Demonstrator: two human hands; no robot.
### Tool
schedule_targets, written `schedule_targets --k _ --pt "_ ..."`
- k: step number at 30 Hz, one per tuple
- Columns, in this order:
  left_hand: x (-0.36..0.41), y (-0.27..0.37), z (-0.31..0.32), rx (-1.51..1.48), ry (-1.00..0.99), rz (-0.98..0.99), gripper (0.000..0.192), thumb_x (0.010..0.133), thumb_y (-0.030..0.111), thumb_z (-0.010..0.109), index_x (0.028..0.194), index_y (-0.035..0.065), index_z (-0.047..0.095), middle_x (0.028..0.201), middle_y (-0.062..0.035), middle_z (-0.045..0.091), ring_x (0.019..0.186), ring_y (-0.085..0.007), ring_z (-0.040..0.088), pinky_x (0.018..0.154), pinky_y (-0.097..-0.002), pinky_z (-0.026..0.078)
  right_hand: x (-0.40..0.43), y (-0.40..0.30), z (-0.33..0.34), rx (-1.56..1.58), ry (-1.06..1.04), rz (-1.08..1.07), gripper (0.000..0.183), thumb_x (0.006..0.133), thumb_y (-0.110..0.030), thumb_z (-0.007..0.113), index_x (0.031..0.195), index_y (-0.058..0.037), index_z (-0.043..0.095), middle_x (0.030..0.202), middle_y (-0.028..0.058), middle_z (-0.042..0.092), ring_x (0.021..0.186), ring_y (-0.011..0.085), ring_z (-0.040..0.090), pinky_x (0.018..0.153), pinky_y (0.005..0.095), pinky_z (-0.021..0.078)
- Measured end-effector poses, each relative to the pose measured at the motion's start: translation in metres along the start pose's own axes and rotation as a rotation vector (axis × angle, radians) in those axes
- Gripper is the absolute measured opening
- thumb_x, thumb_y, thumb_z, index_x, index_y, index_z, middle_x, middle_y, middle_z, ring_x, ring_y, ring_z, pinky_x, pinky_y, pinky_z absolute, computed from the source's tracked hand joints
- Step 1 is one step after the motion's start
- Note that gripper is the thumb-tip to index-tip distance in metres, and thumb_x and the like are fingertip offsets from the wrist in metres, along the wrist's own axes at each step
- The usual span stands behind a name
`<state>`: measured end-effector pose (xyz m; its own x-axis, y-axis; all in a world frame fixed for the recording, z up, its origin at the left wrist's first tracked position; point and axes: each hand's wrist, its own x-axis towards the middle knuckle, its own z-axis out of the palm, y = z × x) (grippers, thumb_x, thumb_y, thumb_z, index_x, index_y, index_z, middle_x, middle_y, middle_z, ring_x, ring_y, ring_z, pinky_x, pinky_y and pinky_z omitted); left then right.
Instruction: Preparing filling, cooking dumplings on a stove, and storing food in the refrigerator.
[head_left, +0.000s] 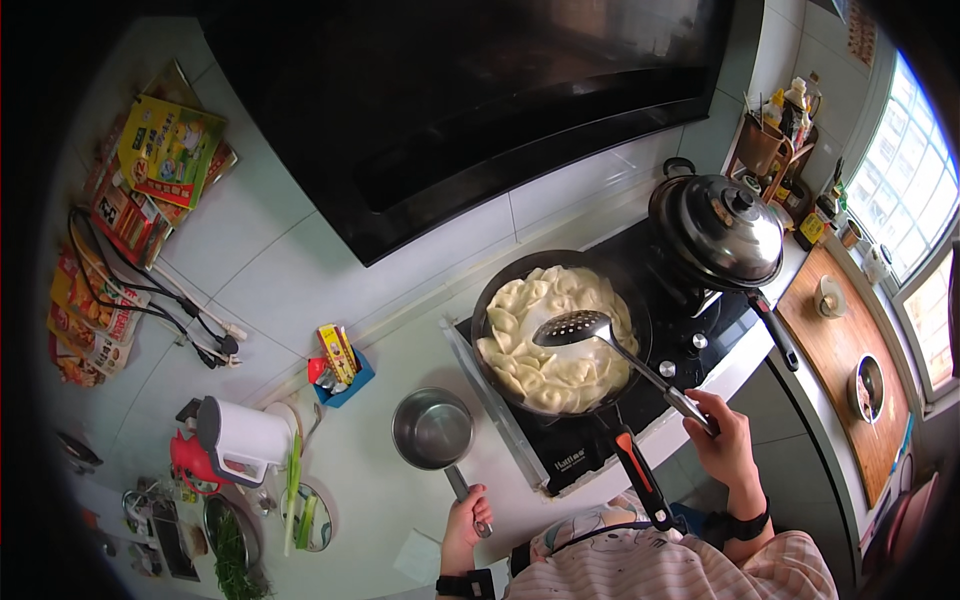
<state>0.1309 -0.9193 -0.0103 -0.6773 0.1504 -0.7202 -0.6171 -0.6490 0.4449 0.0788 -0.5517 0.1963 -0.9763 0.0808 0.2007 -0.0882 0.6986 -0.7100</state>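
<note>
With my right hand (721, 439) I grip the handle of a metal slotted skimmer (574, 328), its perforated bowl held over a dark frying pan (646, 300). Many pale dumplings (559, 379) crowd the pan in a ring, with whitish liquid in the middle. The pan sits on the left burner of a black gas stove (566, 450), and its black and orange handle (641, 480) points towards me. My left hand (469, 514) is closed around the handle of a small metal saucepan (433, 429) at the counter beside the stove. No food shows inside the saucepan.
A lidded wok (720, 225) occupies the right burner. Overhead juts a black range hood (487, 112). Left on the counter (367, 480) are a blue box (352, 382), a white electric kettle (244, 439) and green onions (292, 495). A wooden board (832, 345) with bowls lies right, below the window.
</note>
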Motion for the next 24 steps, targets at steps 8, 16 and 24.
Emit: schedule_targets --k 8,16,24 --pt "-0.002 0.004 0.000 0.022 0.037 0.051 0.022 0.088 0.027 0.052 0.100 0.0095 0.049 0.059 0.0035 0.037 0.043 -0.0065 0.032 0.043 -0.0225 0.031 0.000 -0.002 0.000 0.017 0.007 -0.015 0.029 0.075 -0.005 0.062 0.104 -0.0063 0.056 0.067 0.0105 0.059 0.054 0.0226 0.057 0.052 0.0268 0.0446" --pt "-0.012 0.002 0.009 -0.213 -0.222 0.125 0.010 0.091 0.020 0.045 0.095 0.0117 0.048 0.056 0.0047 0.029 0.041 -0.0043 0.025 0.038 -0.0186 0.024 -0.004 -0.001 -0.009 0.005 0.039 -0.004 0.029 0.075 -0.005 0.062 0.104 -0.0068 0.056 0.068 0.0112 0.059 0.056 0.0234 0.059 0.053 0.0277 0.0458" --pt "-0.056 0.010 0.044 -0.343 -0.356 0.182 0.009 0.089 0.011 0.044 0.097 0.0128 0.048 0.056 0.0050 0.030 0.039 -0.0036 0.024 0.038 -0.0190 0.025 -0.001 0.004 -0.008 0.032 0.105 -0.044 0.031 0.074 -0.002 0.062 0.104 -0.0053 0.055 0.063 0.0078 0.056 0.046 0.0148 0.047 0.046 0.0253 0.0368"
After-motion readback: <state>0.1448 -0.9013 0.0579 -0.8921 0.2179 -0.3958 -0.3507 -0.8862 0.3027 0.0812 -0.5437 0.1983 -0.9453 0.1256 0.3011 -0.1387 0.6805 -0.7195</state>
